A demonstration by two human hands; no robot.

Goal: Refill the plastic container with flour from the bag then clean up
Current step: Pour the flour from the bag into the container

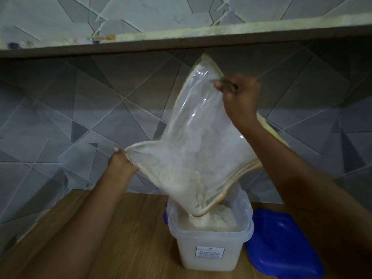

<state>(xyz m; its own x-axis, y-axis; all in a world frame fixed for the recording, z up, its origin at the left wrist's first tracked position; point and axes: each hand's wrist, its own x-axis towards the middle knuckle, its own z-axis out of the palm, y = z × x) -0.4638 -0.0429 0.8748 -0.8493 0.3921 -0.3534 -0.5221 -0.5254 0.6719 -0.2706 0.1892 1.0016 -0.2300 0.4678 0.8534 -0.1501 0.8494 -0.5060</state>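
My right hand (239, 97) pinches the top of the clear plastic flour bag (197, 141), left hand (120, 164) grips its side corner, mouth dipping into the translucent plastic container (209, 244) below, blue lid (281, 242) beside it.

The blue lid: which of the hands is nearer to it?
Right. The right hand grips the bag high above the blue lid; the left hand holds the bag's far left corner.

The clear plastic bag (201, 125) has yellowish edges and holds off-white flour (181, 178). The translucent container (209, 244) bears a white label (210, 253). At its 3 o'clock lies a blue lid (281, 244). The wood-grain brown counter (130, 228) meets grey wall tiles (80, 109) patterned with angular pale lines.
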